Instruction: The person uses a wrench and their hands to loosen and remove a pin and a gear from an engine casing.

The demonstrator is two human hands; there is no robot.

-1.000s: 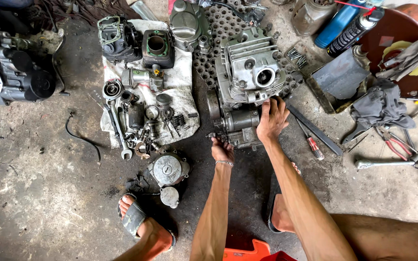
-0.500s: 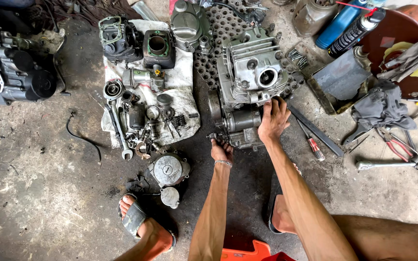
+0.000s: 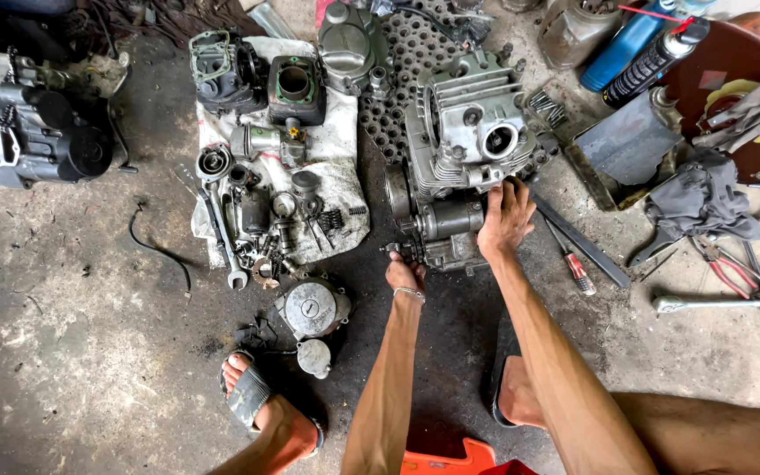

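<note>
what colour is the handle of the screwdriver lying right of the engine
Red and black, on the screwdriver beside the right hand; clearest in the head view.

Even, diffuse daylight, no hard shadows. Mild glare on engine block (image 3: pixel 472 145) fins. Sharp centre focus, slight softness and wide-angle bending toward corners. Top-left corner dim, dark parts there lose detail.

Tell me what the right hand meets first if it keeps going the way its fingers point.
The right hand rests on the engine block, fingers pointing up-frame. Going on, it would likely meet the finned cylinder head at once; depth is unclear.
</note>
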